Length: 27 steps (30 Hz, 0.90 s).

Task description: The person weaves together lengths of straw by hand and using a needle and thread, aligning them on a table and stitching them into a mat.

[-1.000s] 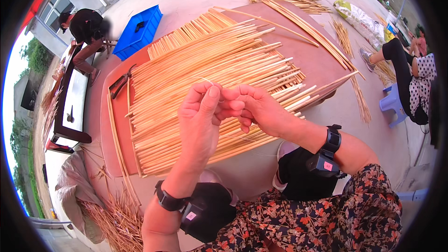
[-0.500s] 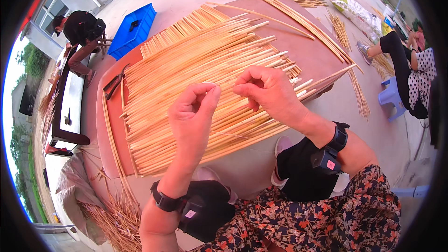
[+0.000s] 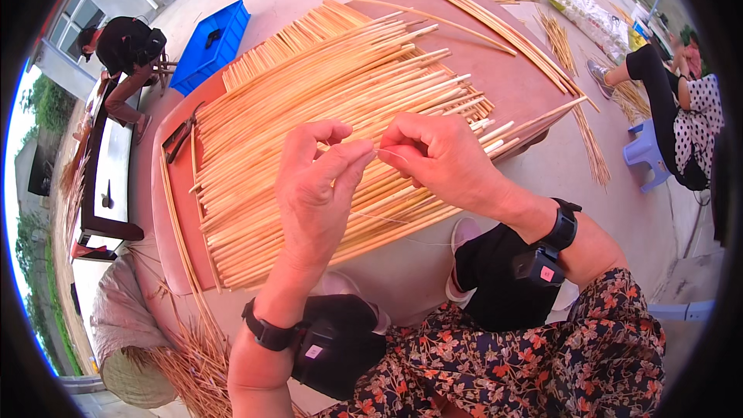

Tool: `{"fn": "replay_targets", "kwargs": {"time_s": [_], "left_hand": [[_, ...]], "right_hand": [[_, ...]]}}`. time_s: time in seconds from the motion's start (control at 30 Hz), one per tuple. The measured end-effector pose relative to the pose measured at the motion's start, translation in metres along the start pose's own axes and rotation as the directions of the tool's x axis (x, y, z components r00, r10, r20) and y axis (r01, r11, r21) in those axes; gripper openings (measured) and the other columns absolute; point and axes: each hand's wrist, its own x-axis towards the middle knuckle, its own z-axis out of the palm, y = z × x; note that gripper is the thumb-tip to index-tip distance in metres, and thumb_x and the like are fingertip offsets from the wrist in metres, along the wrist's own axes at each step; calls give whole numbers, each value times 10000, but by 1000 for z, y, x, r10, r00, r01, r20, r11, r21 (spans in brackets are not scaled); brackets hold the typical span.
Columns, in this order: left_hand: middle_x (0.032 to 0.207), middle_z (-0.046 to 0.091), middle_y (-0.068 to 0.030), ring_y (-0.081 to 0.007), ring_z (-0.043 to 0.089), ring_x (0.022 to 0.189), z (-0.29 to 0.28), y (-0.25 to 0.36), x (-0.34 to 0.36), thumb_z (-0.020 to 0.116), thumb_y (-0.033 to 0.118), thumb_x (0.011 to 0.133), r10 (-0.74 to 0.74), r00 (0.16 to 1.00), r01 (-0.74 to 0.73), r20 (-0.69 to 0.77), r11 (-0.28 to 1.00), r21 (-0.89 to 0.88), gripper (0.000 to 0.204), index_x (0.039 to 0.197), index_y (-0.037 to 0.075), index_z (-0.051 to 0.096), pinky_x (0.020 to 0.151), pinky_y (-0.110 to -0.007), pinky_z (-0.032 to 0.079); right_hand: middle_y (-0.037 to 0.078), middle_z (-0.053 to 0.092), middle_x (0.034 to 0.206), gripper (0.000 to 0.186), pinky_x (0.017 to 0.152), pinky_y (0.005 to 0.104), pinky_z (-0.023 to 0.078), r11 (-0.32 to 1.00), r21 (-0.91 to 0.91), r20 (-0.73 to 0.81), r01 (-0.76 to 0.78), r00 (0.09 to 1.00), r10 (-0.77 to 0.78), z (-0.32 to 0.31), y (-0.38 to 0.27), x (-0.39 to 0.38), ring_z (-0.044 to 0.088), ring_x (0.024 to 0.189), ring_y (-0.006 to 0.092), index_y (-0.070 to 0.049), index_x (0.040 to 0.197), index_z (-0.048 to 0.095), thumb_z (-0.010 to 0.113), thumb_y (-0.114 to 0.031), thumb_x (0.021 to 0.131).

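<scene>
My left hand (image 3: 313, 190) is closed in a pinch, thumb and forefinger together, at a thin pale thread (image 3: 377, 152). Close on its right, my right hand (image 3: 441, 156) pinches the same thread, and the fingertips of both hands almost touch. A loose length of thread hangs below them over the sticks and past the table's near edge. Beneath both hands lies a wide mat-like layer of peeled, straw-coloured sticks (image 3: 263, 162), side by side on a reddish table (image 3: 172, 220). The exact fingertip hold is too small to make out.
Pliers (image 3: 180, 135) lie left of the sticks. More sticks rest along the table's far right. Beyond stands a blue crate (image 3: 210, 46). One person bends over a bench at far left; another sits by a purple stool (image 3: 647, 156). A sack (image 3: 124, 302) and twigs lie at lower left.
Both hands have come closer together, with the left fingertips now next to the right ones. The left hand has turned slightly. The whole view has shifted a little.
</scene>
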Motion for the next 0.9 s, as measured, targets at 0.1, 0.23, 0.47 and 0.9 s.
{"fn": "replay_targets", "kwargs": {"time_s": [0.1,0.23,0.47,0.9], "left_hand": [[870,602,-71,-214,585,793,0,-2,-1,732,12,768,28,998,-30,65,999,34,124,878,33,677,651,-302,476],[840,603,-80,-206,595,741,2,-3,-4,693,12,818,-119,987,135,111,981,-141,74,880,17,653,649,-297,478],[855,612,-82,-190,607,745,6,6,-3,680,32,846,-190,970,218,151,956,-196,51,872,10,642,653,-285,493],[843,576,-94,-214,571,714,-8,12,-12,632,1,849,-87,889,219,449,943,-249,55,876,5,584,650,-296,478]], "right_hand": [[-25,558,667,77,508,209,393,995,79,60,-64,996,59,-1,0,0,483,573,22,7,877,627,657,-63,889],[4,581,785,86,592,216,425,992,126,-59,24,998,-17,-1,0,3,529,681,59,-2,889,648,680,-77,865],[-8,543,820,46,547,190,416,928,309,-114,209,977,-182,6,15,6,504,623,40,-17,905,654,648,-61,890],[82,664,761,118,532,247,496,812,408,105,418,862,-496,-32,-50,-37,631,615,142,-8,896,649,721,-6,803]]}}
